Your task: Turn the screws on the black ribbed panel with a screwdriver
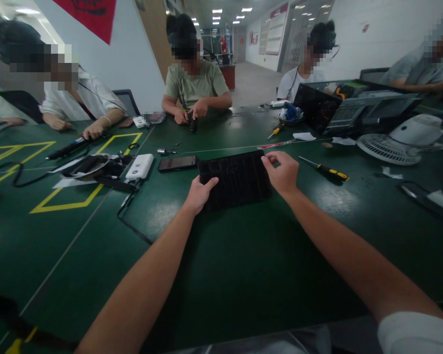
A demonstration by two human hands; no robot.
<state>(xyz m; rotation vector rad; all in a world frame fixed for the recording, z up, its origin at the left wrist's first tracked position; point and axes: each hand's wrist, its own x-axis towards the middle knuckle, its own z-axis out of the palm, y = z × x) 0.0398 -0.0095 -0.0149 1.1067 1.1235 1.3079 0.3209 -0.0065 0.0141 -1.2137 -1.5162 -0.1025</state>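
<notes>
White sleeve (415, 335): near right.
Left hand (199, 194): clasping the left edge of the black panel (236, 182), thumb on top.
Right hand (283, 172): fingers bent at the panel's far right corner; grasping or touching, cannot tell.
Black panel: between both hands, over the green table (262, 275).
Phone (177, 163): just left of the panel.
Screwdriver (328, 172): right of the right hand.

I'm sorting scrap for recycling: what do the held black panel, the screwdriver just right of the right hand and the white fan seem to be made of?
Black panel: probably plastic, given its dark surface with faint ridges; painted metal remains possible.
Screwdriver: likely metal shaft, grey and slim; yellow-and-black handle, probably plastic.
White fan: likely moulded plastic, judging by its smooth housing and slotted grille.
</notes>
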